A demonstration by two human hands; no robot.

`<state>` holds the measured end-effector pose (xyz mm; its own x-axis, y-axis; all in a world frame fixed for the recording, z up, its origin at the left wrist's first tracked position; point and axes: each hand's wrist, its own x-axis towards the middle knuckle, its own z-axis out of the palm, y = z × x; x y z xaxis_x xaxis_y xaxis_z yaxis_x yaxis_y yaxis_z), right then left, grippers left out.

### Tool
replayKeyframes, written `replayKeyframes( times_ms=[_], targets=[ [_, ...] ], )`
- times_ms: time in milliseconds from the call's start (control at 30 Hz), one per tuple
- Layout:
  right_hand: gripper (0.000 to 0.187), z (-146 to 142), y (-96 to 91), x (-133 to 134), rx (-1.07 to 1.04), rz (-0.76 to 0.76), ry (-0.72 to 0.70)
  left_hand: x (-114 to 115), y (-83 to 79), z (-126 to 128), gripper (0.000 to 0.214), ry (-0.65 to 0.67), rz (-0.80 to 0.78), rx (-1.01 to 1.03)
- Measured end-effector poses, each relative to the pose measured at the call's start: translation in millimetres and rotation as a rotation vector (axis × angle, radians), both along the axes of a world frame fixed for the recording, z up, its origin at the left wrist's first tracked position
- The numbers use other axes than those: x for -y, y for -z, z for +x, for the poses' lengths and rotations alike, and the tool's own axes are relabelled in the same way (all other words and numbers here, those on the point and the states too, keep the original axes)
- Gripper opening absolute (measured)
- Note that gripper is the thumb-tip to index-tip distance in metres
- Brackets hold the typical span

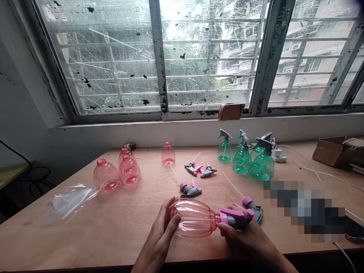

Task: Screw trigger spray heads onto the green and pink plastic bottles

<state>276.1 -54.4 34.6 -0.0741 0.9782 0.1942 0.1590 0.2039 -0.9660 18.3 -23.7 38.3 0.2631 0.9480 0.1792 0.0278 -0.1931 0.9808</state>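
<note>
At six o'clock in my far-off view, a pink bottle (195,219) lies sideways between my hands.
My left hand (164,229) cups its bottom; my right hand (244,236) holds the neck end, around the spray top (237,217). I think I'm putting that top on. Next, I'd say, keep the bottle still and twist the pink ring (223,218) snug. Loose spray tops (191,190) lie at twelve o'clock, green bottles (241,162) at one.

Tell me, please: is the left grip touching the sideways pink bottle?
Touching. The head view shows the left grip cupping the sideways pink bottle at its base end, the thumb lying against its side.
</note>
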Motion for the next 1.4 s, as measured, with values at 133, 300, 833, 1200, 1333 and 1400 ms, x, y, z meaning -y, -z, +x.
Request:
replayKeyframes(
  times_ms=[133, 300, 833, 1200, 1333, 1400],
  targets=[
    [0.03, -0.3, 0.0, 1.4, -0.058, -0.029, 0.058, 5.4, -2.3, -1.7, 0.063, 0.046, 0.111, -0.067],
    [0.03, -0.4, 0.7, 0.0, -0.038, 0.002, 0.027, 8.6, -9.3, -3.0, 0.075, -0.051, 0.17, -0.145],
    [0.023, 1.9, 4.2, -2.8, 0.084, 0.035, 0.056, 10.5, -6.9, -6.7, 0.07, 0.1, 0.15, -0.092],
    [0.022, 7.0, 1.6, -2.5, 0.126, 0.086, 0.049, 4.9, -7.3, -0.5, 0.058, -0.019, 0.054, -0.144],
    [0.042, 8.6, 6.0, -1.8, 0.088, -0.032, 0.043, 7.7, -5.4, -5.1, 0.063, 0.035, 0.213, -0.199],
    [0.048, 8.5, 8.2, -1.6, 0.068, -0.059, 0.015, 9.4, -5.1, -6.0, 0.072, 0.018, 0.289, -0.238]
  ],
)
